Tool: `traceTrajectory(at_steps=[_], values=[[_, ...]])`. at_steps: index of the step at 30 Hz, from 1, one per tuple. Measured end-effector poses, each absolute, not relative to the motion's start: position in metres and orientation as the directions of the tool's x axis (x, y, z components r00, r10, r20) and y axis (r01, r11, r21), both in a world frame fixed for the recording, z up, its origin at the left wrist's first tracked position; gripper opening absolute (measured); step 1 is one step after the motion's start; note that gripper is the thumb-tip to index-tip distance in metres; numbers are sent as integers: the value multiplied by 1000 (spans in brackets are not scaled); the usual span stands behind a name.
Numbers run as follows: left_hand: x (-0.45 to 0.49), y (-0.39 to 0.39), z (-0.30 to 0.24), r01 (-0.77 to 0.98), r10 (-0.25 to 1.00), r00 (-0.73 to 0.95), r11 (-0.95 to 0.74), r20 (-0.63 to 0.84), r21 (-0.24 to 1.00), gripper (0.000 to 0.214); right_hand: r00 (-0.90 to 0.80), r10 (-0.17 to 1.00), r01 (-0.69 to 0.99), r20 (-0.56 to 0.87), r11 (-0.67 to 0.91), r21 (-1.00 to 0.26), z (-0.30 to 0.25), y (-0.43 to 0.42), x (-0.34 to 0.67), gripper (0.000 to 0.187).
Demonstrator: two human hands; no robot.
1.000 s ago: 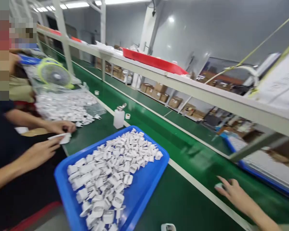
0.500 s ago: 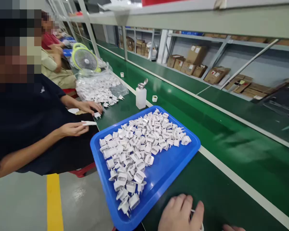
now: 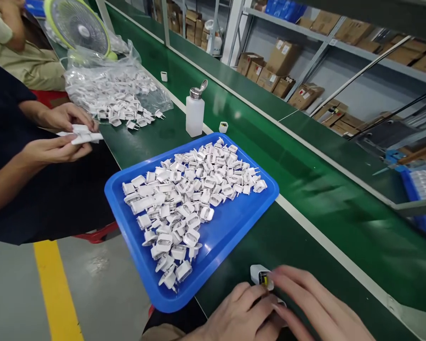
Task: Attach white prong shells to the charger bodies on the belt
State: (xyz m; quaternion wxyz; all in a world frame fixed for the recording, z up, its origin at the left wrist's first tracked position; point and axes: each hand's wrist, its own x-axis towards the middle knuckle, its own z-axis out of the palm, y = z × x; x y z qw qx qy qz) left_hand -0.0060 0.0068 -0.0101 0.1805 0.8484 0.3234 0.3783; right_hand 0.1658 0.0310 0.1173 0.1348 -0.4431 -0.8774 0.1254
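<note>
**Item in hand:** small white adapter housing (image 3: 259,274), open end showing a yellow and dark insert. It lies on the green bench mat (image 3: 287,237) at the near edge, just beside the front corner of the blue tray (image 3: 230,232).

**Right hand** (image 3: 315,308): fingers stretched out flat and unclenched, with the fingertips (image 3: 275,275) touching the housing's end.

**Left hand** (image 3: 239,315): fingers bent toward the housing from the near side. Whether they grip anything cannot be told. A small white piece (image 3: 280,303) shows between the two hands, mostly hidden.

**Blue tray:** holds a loose heap of white plug parts (image 3: 188,194), spread over its far and left portions; the near right corner is bare blue.

**Beyond the tray:** a white dispenser bottle (image 3: 194,113) stands upright with a metal top, and a small white cup (image 3: 223,127) sits just beside it.

**Further left:** a clear plastic bag (image 3: 117,90) spills more white plug parts onto the mat. A green-rimmed fan (image 3: 78,26) stands behind it.

**Co-worker, left edge:** two hands (image 3: 57,147) hold a white piece (image 3: 81,137) between them.

**Conveyor:** a green belt (image 3: 305,156) runs alongside the mat, parted from it by a white strip.

**Background:** cardboard boxes (image 3: 284,57) stand on shelves.

**Floor:** grey, with a yellow line (image 3: 55,289).
</note>
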Motion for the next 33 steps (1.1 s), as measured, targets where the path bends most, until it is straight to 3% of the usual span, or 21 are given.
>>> traceTrajectory(at_steps=[3,7,9,13,17,20,23,25,27,30,33], values=[[-12,11,-6,388,691,525,-714,498,582,21,-593,799,736,101,589,-334,124,82,101,40],[-16,13,-2,398,620,537,-784,573,476,20,-557,830,824,-31,547,-149,96,143,44,35],[-16,11,-3,438,626,485,-778,610,450,13,-566,822,819,-66,550,-166,84,156,35,27],[-21,10,-1,419,651,476,-759,591,498,9,-541,841,762,9,495,-417,89,141,50,20],[-31,11,4,304,700,454,-703,551,643,19,-365,930,612,-29,217,-761,111,89,97,25],[-35,10,8,237,743,445,-636,500,734,22,-182,982,539,-46,60,-840,118,38,139,21],[-36,10,7,199,730,475,-632,491,749,26,33,999,682,40,6,-731,115,-9,171,20],[-34,10,6,181,698,519,-653,492,735,26,57,996,809,70,-5,-588,111,-32,179,12],[-31,10,5,181,670,573,-665,472,724,25,-42,998,878,42,57,-476,107,-46,178,5],[-27,8,5,224,656,619,-674,431,704,25,-218,976,927,20,214,-307,99,-52,165,19],[-26,8,5,256,658,635,-673,404,694,29,-305,951,950,53,308,-50,93,-50,152,37]])
